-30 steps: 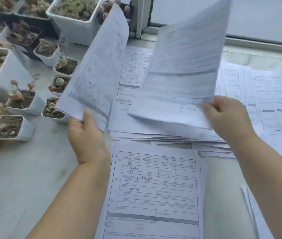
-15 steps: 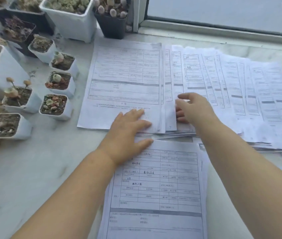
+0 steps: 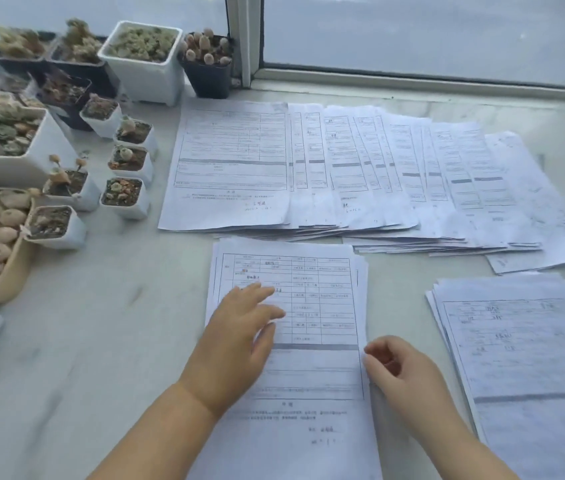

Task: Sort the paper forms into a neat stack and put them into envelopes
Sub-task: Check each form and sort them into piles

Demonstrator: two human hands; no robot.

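Note:
A small stack of printed forms (image 3: 322, 306) lies in front of me on the marble sill. My left hand (image 3: 239, 341) rests flat on its left half with the fingers spread. My right hand (image 3: 398, 368) sits at the stack's right edge with curled fingers touching the paper edges; I cannot tell whether it pinches them. Behind it a wide fan of overlapping forms (image 3: 343, 168) spreads from the middle to the right. A second pile of forms (image 3: 523, 348) lies at the near right. No envelope is in view.
Several small pots of succulents (image 3: 125, 192) crowd the left side, with larger white planters (image 3: 146, 60) and a dark pot (image 3: 206, 64) along the back. A window frame (image 3: 412, 81) runs behind the fanned forms. Bare marble (image 3: 101, 323) shows at the near left.
Both hands held up sheets a second ago, then laid them on the fan and pressed them down. They have since drawn back to the near stack.

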